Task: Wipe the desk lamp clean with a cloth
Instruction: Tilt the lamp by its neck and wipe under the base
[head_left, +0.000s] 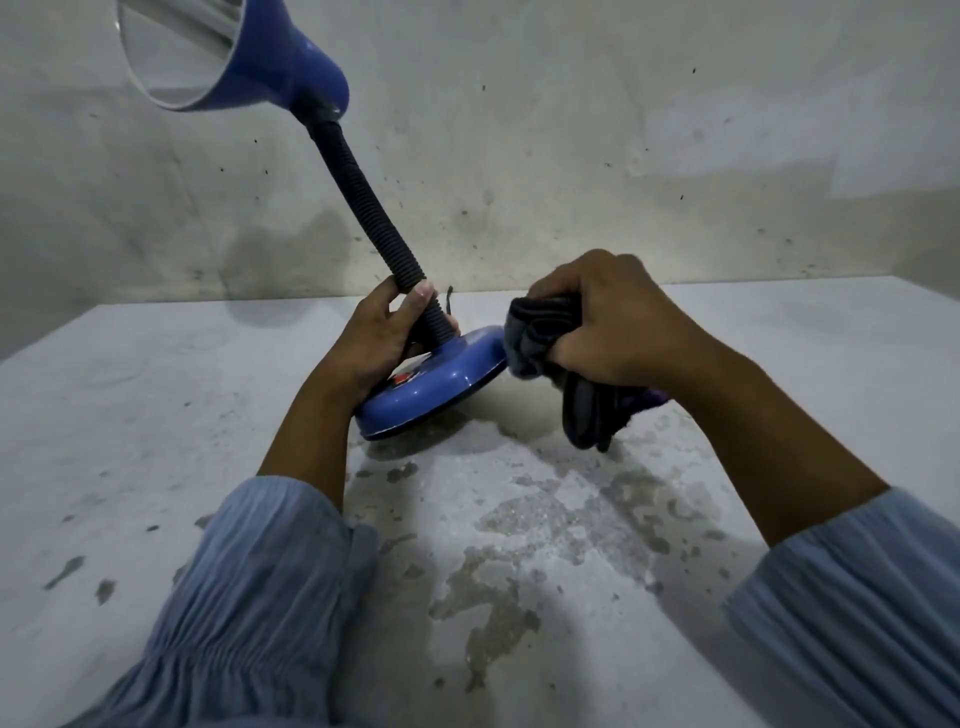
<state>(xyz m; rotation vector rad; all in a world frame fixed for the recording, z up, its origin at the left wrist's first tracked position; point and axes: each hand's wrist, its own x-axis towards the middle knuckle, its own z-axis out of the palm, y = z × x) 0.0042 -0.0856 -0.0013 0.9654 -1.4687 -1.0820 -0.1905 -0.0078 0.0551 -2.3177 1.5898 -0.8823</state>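
Note:
A blue desk lamp with a black flexible neck (363, 208) is tilted, its round blue base (441, 384) lifted on the right side and resting on its near-left edge. The blue shade (228, 52) hangs at the upper left, open side facing me. My left hand (374, 338) grips the neck just above the base. My right hand (608, 322) clutches a bunched dark grey cloth (550, 353) pressed against the right rim of the base; part of the cloth hangs down toward the table.
The worn white table (519, 571) shows grey patches where the paint has flaked. A stained pale wall (623, 156) rises right behind the table's far edge. Light blue sleeves cover both forearms.

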